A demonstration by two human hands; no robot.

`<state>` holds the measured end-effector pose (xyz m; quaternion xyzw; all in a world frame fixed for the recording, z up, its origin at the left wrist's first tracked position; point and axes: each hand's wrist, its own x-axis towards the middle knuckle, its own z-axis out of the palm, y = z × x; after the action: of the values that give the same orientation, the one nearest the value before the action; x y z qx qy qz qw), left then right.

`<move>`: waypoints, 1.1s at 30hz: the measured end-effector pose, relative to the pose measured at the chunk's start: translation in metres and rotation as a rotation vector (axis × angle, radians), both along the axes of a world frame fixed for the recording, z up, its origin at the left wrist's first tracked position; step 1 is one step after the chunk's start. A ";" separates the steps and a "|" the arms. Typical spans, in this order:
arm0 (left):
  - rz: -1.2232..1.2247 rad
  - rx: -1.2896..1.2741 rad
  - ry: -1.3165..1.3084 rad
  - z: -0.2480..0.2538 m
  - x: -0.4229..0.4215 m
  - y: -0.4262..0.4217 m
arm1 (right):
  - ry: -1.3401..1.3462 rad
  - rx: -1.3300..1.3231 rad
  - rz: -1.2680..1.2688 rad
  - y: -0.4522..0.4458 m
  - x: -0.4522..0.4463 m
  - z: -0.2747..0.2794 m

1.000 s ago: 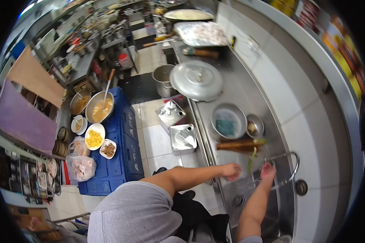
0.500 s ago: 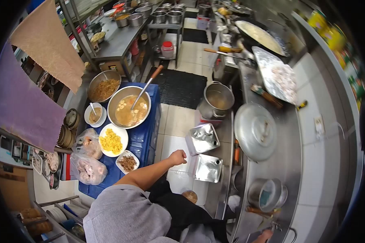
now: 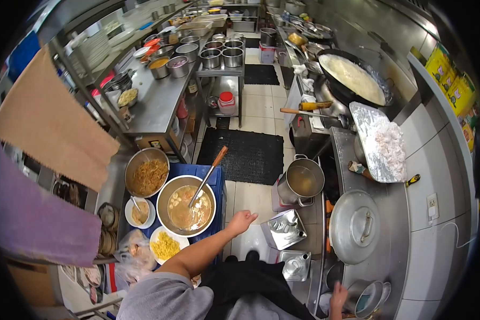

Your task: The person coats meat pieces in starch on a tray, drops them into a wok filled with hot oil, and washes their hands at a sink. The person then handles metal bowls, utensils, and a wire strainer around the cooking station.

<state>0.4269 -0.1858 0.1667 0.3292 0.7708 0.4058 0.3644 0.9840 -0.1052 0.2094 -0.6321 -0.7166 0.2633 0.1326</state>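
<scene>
My left hand (image 3: 243,222) is loosely closed in the air over the floor, with nothing seen in it. It is just right of the large bowl of soup (image 3: 185,206), in which a wooden-handled ladle (image 3: 210,172) rests. Two silvery square tins (image 3: 284,229) stand on the floor side to its right. Low in the view, my right hand (image 3: 338,295) hangs by the sink counter's edge with curled fingers and nothing visible in it. Beside it is a metal pot (image 3: 364,297) with a green-blue thing inside. A large round lid (image 3: 354,226) lies on the counter.
A steel pot of liquid (image 3: 302,182) stands ahead near the counter. Beyond are a black floor mat (image 3: 241,154), a large wok (image 3: 352,77) and a foil-lined tray of pale food (image 3: 381,143). Bowls and a plate of yellow food (image 3: 167,246) sit at left.
The view has swung from the sink toward the aisle. Both hands have left the sink area; my left hand is beside the soup bowl, my right at the counter edge.
</scene>
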 end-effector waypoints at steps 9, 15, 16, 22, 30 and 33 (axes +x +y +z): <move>-0.179 0.122 -0.306 0.011 -0.126 0.155 | 0.229 -0.234 0.347 0.186 -0.325 -0.077; -0.068 0.121 -0.255 0.066 -0.235 0.218 | 0.321 -0.216 0.990 0.290 -0.530 0.003; -0.029 0.117 -0.281 0.073 -0.255 0.223 | 0.277 -0.261 1.018 0.310 -0.555 0.018; 0.308 0.241 -0.461 0.050 -0.392 0.234 | 0.121 -0.263 0.979 0.438 -0.691 0.036; 0.264 0.053 -0.546 0.022 -0.581 0.340 | -0.394 -0.061 1.030 0.575 -0.845 -0.027; 0.021 0.043 -0.502 0.042 -0.634 0.436 | -0.664 -0.415 1.118 0.596 -0.843 -0.032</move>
<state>-0.2072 0.2502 0.2085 0.2176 0.6506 0.4951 0.5332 0.1412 0.4906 0.1770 -0.2264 -0.8729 0.2160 -0.3742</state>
